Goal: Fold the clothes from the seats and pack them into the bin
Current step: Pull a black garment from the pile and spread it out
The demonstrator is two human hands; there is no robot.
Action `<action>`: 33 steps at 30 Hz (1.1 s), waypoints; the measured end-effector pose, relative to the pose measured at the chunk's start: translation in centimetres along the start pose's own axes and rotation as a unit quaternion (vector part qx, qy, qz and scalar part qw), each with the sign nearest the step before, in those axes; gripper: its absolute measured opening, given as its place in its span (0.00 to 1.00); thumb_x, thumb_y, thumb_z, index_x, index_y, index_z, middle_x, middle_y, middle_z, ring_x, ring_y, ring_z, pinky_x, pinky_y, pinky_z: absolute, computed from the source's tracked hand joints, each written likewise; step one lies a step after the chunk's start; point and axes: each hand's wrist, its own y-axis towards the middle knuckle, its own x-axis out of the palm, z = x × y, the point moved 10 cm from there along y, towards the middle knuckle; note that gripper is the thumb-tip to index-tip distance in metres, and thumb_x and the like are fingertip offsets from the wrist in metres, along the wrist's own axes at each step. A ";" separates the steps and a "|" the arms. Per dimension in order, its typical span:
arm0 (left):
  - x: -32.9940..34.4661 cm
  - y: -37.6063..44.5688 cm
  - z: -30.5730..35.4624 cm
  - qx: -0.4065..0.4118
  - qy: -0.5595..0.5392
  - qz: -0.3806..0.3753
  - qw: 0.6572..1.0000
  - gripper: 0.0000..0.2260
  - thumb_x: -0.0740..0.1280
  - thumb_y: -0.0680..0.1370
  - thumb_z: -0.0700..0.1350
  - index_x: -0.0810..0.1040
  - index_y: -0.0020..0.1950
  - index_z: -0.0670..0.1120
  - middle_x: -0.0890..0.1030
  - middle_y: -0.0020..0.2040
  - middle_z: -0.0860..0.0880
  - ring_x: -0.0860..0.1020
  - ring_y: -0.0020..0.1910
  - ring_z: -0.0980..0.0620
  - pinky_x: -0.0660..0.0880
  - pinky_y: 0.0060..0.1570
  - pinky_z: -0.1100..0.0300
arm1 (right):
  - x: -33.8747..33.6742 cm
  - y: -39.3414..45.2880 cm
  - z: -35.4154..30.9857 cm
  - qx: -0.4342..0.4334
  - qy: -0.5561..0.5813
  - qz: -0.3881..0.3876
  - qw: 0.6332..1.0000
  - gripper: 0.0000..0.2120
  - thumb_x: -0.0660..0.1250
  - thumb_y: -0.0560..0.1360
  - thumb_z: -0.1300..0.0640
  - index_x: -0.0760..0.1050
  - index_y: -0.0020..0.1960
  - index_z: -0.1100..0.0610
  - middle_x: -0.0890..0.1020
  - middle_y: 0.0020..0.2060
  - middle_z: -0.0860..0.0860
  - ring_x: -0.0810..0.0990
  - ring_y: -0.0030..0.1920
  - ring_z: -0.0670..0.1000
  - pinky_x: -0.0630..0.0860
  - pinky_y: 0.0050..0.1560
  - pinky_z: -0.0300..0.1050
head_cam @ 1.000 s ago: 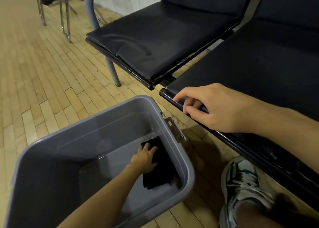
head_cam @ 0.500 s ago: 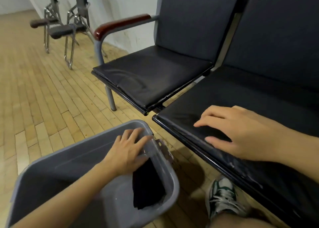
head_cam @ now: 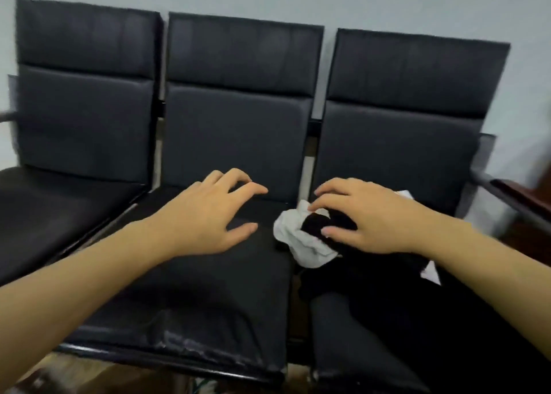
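Head: hands (head_cam: 208,212) over seat (head_cam: 208,289); clothes (head_cam: 301,241) beside.

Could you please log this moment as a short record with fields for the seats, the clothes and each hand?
seats: row of three black padded seats against a pale wall
clothes: crumpled white garment mixed with dark clothing, on the right seat and its gap with the middle seat
left hand: open, fingers spread above the middle seat, holding nothing
right hand: fingers curled over the clothes pile, touching the white garment; firm grip cannot be confirmed
bin: not in view
image quality: motion-blurred
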 end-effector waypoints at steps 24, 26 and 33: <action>15.9 13.0 14.7 0.143 -0.076 -0.035 0.986 0.36 0.70 0.75 0.68 0.58 0.80 0.69 0.56 0.79 0.49 0.58 0.75 0.47 0.66 0.70 0.43 | 15.8 -11.4 17.5 0.267 0.056 -0.214 0.938 0.63 0.77 0.65 0.30 0.32 0.80 0.35 0.61 0.74 0.51 0.61 0.75 0.58 0.64 0.73 0.64; 17.4 13.3 17.1 0.157 -0.042 -0.121 0.979 0.30 0.71 0.76 0.64 0.65 0.76 0.67 0.46 0.81 0.47 0.50 0.78 0.44 0.60 0.74 0.41 | 16.9 -11.0 15.9 0.258 0.038 -0.260 0.930 0.61 0.77 0.67 0.31 0.33 0.79 0.32 0.56 0.77 0.55 0.56 0.77 0.61 0.60 0.74 0.66; 8.8 17.2 14.5 0.126 -0.070 0.045 0.989 0.06 0.66 0.81 0.57 0.75 0.54 0.57 0.58 0.76 0.51 0.60 0.73 0.45 0.64 0.68 0.42 | 4.9 -7.9 17.7 0.272 0.027 0.072 0.959 0.16 0.62 0.81 0.46 0.80 0.66 0.38 0.73 0.68 0.45 0.71 0.67 0.55 0.71 0.68 0.59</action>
